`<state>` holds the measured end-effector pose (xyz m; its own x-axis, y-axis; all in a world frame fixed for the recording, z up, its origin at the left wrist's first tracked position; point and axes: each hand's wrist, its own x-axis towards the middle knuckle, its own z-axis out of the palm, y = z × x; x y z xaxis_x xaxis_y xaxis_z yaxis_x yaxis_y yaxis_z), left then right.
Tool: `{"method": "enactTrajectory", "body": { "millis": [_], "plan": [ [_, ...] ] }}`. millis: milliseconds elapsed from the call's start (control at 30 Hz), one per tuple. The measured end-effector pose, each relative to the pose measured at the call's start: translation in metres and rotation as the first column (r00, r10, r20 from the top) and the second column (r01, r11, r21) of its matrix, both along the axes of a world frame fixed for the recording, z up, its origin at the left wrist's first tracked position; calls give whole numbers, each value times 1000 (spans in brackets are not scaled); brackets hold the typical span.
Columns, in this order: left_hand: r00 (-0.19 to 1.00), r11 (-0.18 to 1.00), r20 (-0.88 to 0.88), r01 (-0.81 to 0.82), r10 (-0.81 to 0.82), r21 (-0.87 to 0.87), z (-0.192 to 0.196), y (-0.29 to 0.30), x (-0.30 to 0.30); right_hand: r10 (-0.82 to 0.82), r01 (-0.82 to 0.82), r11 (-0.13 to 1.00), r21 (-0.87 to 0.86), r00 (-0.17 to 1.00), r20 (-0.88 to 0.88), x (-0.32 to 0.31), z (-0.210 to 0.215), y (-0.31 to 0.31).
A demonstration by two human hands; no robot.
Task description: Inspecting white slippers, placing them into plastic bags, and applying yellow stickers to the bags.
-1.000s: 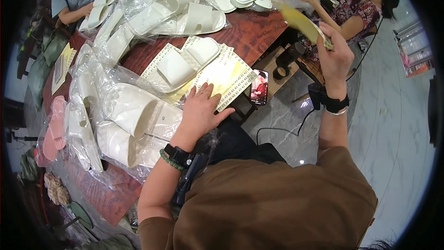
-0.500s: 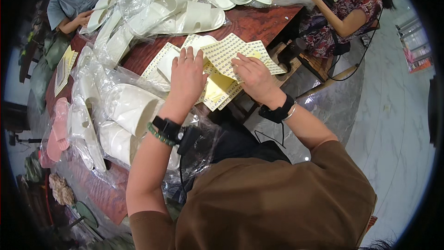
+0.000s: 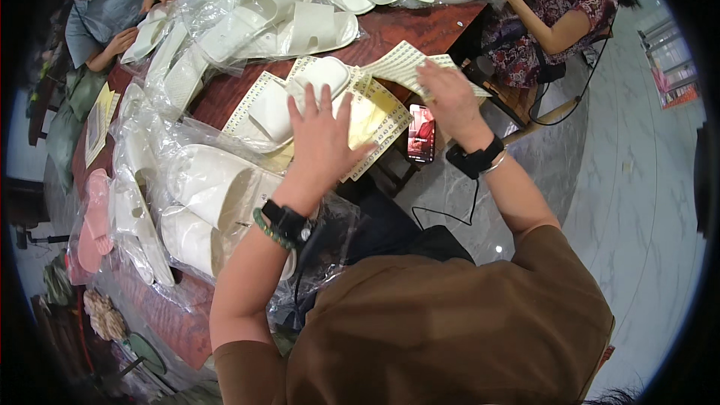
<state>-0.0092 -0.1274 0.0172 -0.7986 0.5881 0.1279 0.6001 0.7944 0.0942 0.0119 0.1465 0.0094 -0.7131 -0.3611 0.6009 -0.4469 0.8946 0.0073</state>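
My left hand (image 3: 322,139) lies flat with fingers spread on a stack of yellow sticker sheets (image 3: 379,116) on the reddish wooden table (image 3: 397,26), just beside a white slipper (image 3: 296,94) resting on those sheets. My right hand (image 3: 446,97) presses palm-down on another pale sticker sheet (image 3: 401,60) at the table's near edge. Both wrists wear black watches. Neither hand grips anything.
A phone (image 3: 421,133) lies by the table edge between my hands. Bagged white slippers (image 3: 202,195) pile up at my left, more white slippers (image 3: 300,19) across the table. Pink slippers (image 3: 94,214) sit far left. Two other people sit at the table's far sides.
My right hand came down from holding a yellow sheet in the air and now rests on the sheets. My left hand stayed on the stack, shifting slightly right.
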Motion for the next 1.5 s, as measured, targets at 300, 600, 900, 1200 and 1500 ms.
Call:
{"method": "enactTrajectory", "body": {
  "millis": [300, 600, 900, 1200, 1500],
  "plan": [
    [998, 998, -54, 20, -23, -63, -50, 1, 36, -94, 83, 993, -88, 988, -125, -9, 44, 14],
    [942, 667, 231, -336, 245, 665, -34, -25, 1, -39, 35, 999, -35, 991, -125, 4, 27, 3],
    [905, 219, 390, -420, 170, 881, -30, -31, 9, 185, -227, 942, 248, 966, 180, 10, -19, -74],
    [961, 543, 260, -269, 95, 795, -28, -32, 24, 586, -623, 742, 247, 782, 210, 0, -11, -121],
    [989, 953, 108, 61, -97, 296, -36, -29, 38, 565, -571, 819, -51, 791, 235, 52, -6, -71]
  ]
}}
